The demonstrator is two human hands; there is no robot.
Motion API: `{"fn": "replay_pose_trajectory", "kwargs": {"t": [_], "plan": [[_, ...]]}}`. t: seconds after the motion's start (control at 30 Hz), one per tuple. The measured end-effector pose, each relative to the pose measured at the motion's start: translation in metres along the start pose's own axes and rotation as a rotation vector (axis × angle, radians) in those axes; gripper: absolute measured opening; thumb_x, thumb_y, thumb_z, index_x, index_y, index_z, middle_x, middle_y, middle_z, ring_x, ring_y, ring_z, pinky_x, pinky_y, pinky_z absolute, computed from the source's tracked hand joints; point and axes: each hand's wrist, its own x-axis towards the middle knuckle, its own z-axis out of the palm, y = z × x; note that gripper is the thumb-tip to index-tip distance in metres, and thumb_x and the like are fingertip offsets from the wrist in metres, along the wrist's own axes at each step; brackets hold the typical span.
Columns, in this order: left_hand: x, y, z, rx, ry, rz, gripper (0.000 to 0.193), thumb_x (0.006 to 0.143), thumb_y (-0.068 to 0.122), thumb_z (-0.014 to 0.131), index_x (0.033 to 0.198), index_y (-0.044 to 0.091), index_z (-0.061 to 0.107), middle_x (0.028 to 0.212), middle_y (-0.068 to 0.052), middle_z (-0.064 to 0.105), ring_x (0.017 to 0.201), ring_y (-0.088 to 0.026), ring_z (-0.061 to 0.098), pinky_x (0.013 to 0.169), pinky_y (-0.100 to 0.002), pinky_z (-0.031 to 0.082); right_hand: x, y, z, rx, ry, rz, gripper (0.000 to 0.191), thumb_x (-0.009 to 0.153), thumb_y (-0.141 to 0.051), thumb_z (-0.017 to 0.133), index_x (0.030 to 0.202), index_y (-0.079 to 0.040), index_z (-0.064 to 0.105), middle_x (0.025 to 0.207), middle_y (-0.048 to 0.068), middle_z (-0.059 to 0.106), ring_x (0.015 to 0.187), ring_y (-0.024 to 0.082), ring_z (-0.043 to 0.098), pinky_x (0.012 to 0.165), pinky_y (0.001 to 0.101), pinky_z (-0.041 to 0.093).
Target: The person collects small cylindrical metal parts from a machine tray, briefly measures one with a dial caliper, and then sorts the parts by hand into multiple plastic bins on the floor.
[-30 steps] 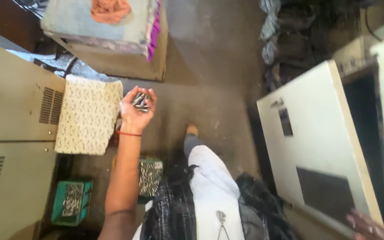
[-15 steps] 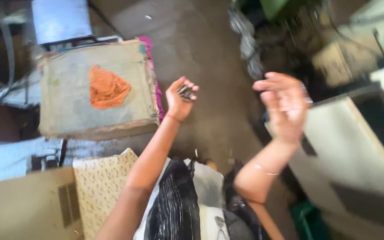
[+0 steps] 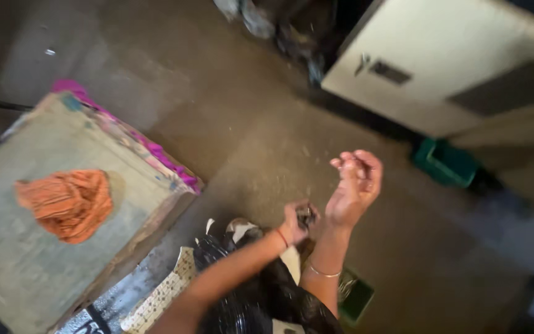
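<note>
Screws (image 3: 305, 216) fill left hand (image 3: 296, 221) (closed grip); right hand (image 3: 355, 188) open beside it.

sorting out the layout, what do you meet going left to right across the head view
orange cloth on the box → left hand closed on small metal pieces → right hand, open → green bin

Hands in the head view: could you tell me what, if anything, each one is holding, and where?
Left hand cups small dark metal bits in its palm; right hand is open, holding nothing.
</note>
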Motion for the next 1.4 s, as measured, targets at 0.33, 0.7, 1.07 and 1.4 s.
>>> {"fn": "replay_pose_trajectory", "kwargs": {"t": [0.33, 0.7, 1.07, 1.4], "plan": [[0.129, 0.098, -0.016, 0.26, -0.398, 0.088, 0.03, 0.099, 0.03, 0.052, 0.093, 0.006, 0.068, 0.096, -0.011, 0.072, 0.098, -0.032, 0.071, 0.074, -0.042, 0.059, -0.129, 0.174, -0.215, -0.032, 0.495, -0.096, 0.03, 0.091, -0.001, 0.074, 0.117, -0.009, 0.061, 0.11, 0.005, 0.064, 0.103, 0.014, 0.066, 0.09, 0.033, 0.059], [0.1, 0.024, -0.111, 0.517, -0.565, -0.184, 0.024, 0.095, 0.031, 0.064, 0.086, 0.009, 0.07, 0.082, -0.007, 0.073, 0.076, -0.023, 0.071, 0.055, -0.031, 0.053, -0.306, 0.059, -0.372, -0.062, 0.712, -0.428, 0.023, 0.099, -0.001, 0.069, 0.119, -0.01, 0.063, 0.113, 0.007, 0.069, 0.1, 0.022, 0.068, 0.092, 0.0359, 0.057], [0.042, -0.231, -0.231, 0.465, -0.435, -0.598, 0.029, 0.095, 0.033, 0.062, 0.086, 0.006, 0.065, 0.082, -0.009, 0.068, 0.074, -0.024, 0.068, 0.051, -0.028, 0.053, -0.388, 0.082, -0.39, 0.826, 0.622, -0.124, 0.025, 0.099, -0.022, 0.06, 0.12, -0.01, 0.067, 0.126, 0.007, 0.07, 0.123, 0.029, 0.063, 0.108, 0.0472, 0.051], [0.154, -0.269, -0.308, 0.495, -0.142, -0.365, 0.035, 0.103, 0.041, 0.056, 0.081, 0.013, 0.058, 0.075, -0.003, 0.061, 0.064, -0.017, 0.059, 0.047, -0.027, 0.045, -0.394, 0.141, -0.57, -0.075, 1.022, 0.304, 0.04, 0.092, -0.012, 0.065, 0.131, -0.002, 0.065, 0.124, 0.017, 0.07, 0.11, 0.027, 0.065, 0.103, 0.0488, 0.047]]}}
